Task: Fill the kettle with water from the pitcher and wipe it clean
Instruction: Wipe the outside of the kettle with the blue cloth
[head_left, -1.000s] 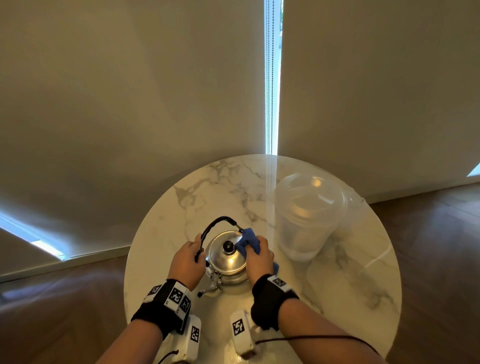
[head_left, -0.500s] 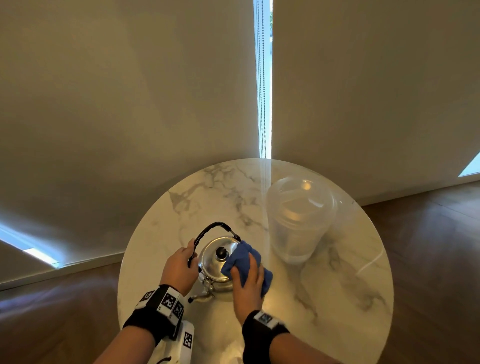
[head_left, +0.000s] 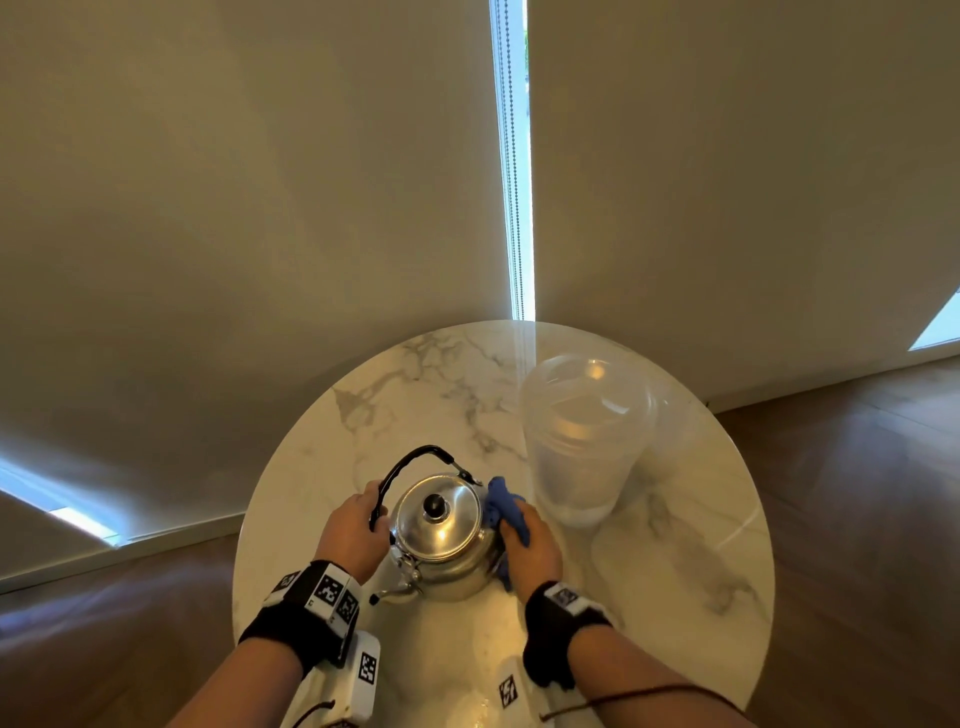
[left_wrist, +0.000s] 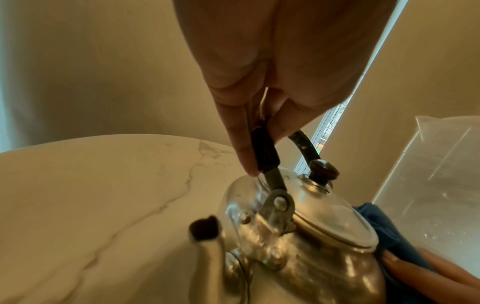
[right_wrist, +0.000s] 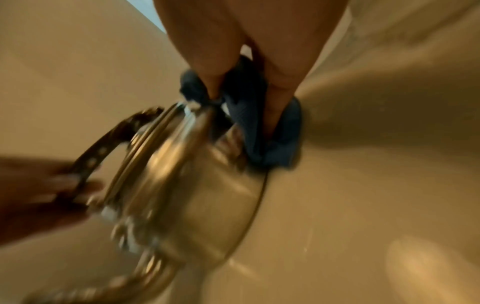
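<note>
Two hands work on a metal kettle on a round marble table.

Nearest, the left hand (head_left: 353, 535) pinches the kettle's black handle (head_left: 410, 465); the right hand (head_left: 532, 545) grips a blue cloth (head_left: 501, 506) against the kettle (head_left: 441, 540), lid on, spout toward the person; beyond stands the clear pitcher (head_left: 584, 441) on the table (head_left: 675, 545).
</note>
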